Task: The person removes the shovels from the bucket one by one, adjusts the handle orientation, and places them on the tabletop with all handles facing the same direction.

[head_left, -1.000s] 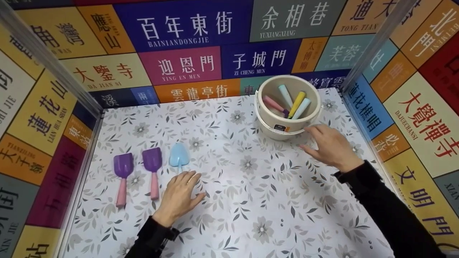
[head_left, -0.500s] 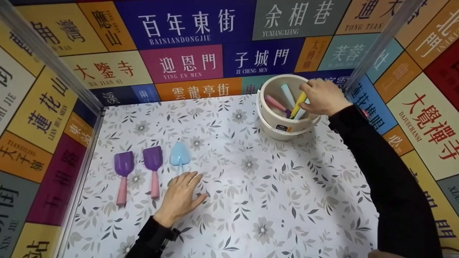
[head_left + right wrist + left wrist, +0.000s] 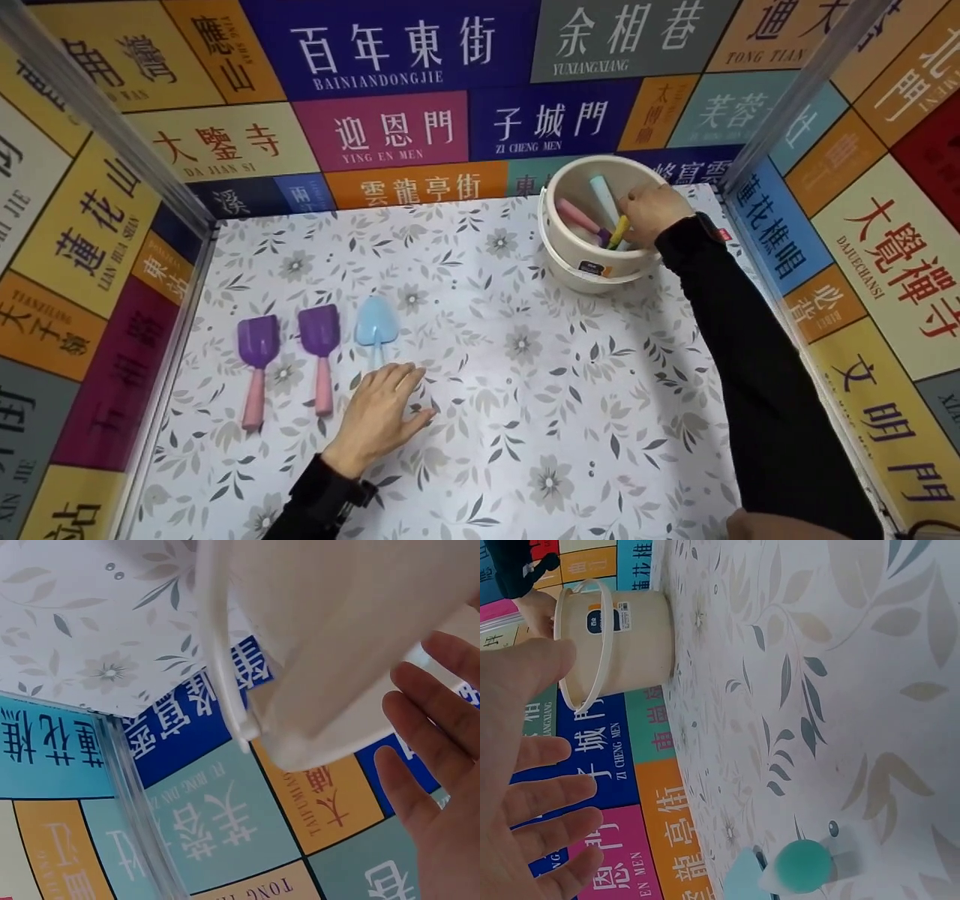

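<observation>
Cream is the bucket (image 3: 628, 266), upright at the far right of the table, with my right hand (image 3: 654, 212) over its rim and inside, close by the yellow handle (image 3: 619, 232). I cannot tell whether those fingers pinch anything. Beside them a pink handle (image 3: 576, 214) and a pale blue one (image 3: 602, 196) lean within. My left hand (image 3: 379, 412) is spread and grips nothing, just over the lower end of the blue shovel (image 3: 376, 322); two purple shovels (image 3: 319, 330) lie left of it.

The bucket's label (image 3: 594, 621) is dark with an orange edge, its print too small for me to read. Signs (image 3: 397, 45) cover the walls in Chinese and capitals: BAINIANDONGJIE, YUXIANGXIANG, YING EN MEN, ZI CHENG MEN, DA JIAN SI, LIAN HUA SHAN, DAJUECHANSI. Grey flowers and leaves pattern the white table (image 3: 480, 442), which has walls along its back and both sides, with pale strips (image 3: 787, 97) at the corners.
</observation>
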Tool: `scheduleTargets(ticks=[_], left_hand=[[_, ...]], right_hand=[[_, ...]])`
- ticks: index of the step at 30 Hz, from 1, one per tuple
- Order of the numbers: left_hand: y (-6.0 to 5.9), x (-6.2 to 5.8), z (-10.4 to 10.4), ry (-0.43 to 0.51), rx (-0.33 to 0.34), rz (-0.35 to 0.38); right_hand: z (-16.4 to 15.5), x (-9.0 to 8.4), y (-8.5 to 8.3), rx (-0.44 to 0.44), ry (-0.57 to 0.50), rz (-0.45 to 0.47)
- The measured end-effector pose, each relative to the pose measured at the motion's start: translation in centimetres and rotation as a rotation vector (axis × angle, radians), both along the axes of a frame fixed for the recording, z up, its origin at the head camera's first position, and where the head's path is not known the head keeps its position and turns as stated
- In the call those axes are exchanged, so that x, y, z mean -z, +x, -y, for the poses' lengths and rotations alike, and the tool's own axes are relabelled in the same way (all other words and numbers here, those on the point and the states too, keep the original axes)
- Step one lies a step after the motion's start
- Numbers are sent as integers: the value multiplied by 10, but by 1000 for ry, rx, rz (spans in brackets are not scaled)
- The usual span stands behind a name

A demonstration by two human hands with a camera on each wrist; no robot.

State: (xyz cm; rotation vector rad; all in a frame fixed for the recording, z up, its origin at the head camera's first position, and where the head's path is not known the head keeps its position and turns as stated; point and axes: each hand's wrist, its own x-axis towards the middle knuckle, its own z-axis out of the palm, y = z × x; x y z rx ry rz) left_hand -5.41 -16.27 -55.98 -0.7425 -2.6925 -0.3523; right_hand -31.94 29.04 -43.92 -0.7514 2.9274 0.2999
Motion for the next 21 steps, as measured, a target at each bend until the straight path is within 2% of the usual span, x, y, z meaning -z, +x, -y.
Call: scheduleTargets(ticks=[8,15,21], left_hand=[[0,1,2,-9,3,22],[-1,4,2,-27,-12,29],[0,3,4,-21,-15,25]], right_hand=[[2,14,-4,32,41,31],[8,9,-3,78,75,107],[13,8,-4,81,88,128]])
